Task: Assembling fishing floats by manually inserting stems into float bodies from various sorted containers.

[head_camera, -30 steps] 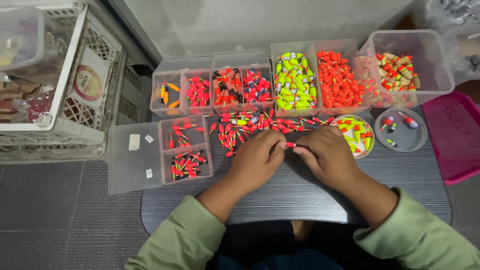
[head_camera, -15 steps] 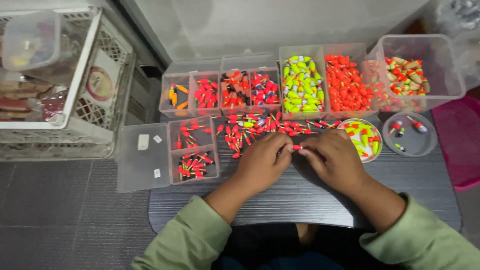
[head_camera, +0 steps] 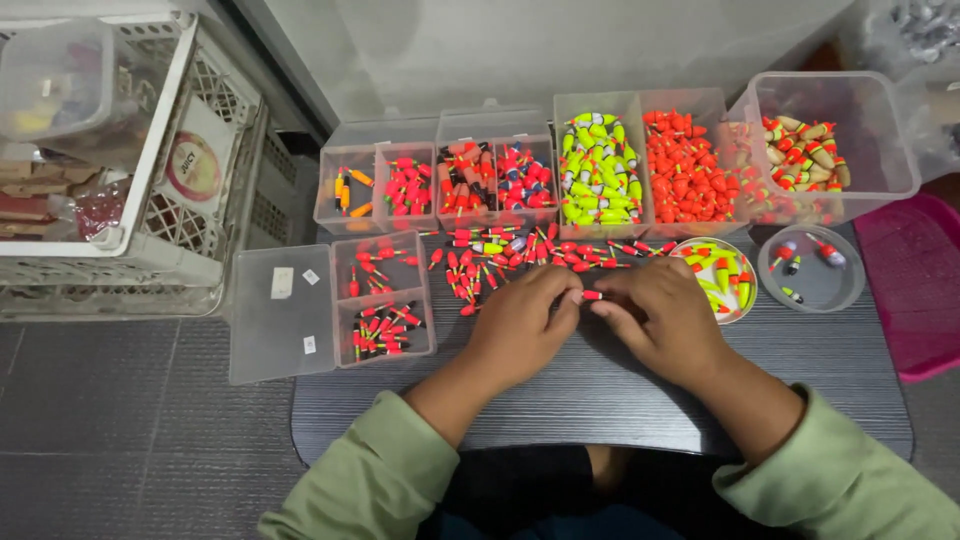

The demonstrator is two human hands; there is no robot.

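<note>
My left hand and my right hand meet at the middle of a dark grey table. Between their fingertips they pinch one small red and white fishing float. A loose pile of red floats lies on the table just beyond the hands. Both arms wear light green sleeves.
Clear boxes of sorted floats line the far edge: orange and red ones, yellow-green ones, red ones. An open two-part box sits left, two round lids right. A white crate stands on the floor left, a pink tray right.
The view has shifted slightly. Both hands stay together at the same spot, still pinching the small float.
</note>
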